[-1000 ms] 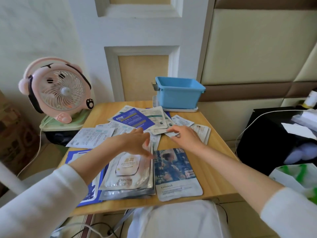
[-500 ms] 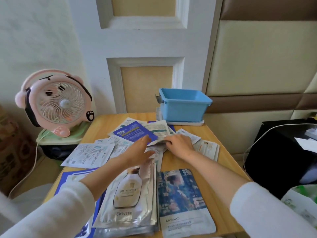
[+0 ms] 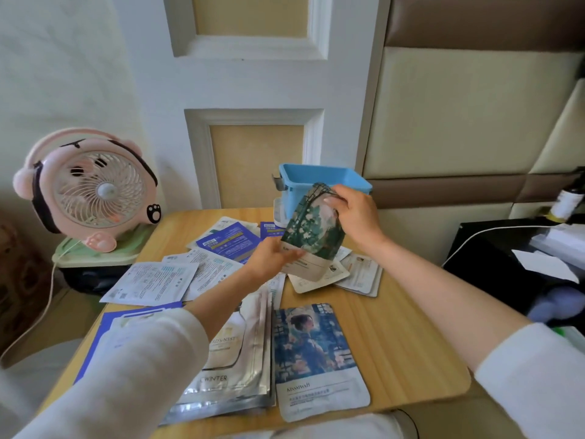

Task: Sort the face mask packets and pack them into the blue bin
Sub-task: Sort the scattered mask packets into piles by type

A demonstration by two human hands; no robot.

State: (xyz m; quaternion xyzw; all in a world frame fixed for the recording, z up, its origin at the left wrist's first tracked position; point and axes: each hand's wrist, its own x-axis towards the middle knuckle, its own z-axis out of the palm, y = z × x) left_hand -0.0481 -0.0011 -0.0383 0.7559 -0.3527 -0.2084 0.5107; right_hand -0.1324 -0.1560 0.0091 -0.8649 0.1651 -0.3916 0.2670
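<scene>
- Pinching the top of a green packet (image 3: 311, 231) with the right grip (image 3: 354, 217), just in front of the blue bin (image 3: 326, 177).
- Clasping its lower edge with the left grip (image 3: 272, 258).
- Holding it upright above the tabletop (image 3: 411, 327) and loose packets (image 3: 152, 282).

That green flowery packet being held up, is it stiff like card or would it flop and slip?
Probably floppy: the green packet curves over at the top where the right hand pinches it, while the left hand holds its lower edge. Likely light, since it looks sheet-thin. Possibly slippery, as its face looks smooth.
</scene>
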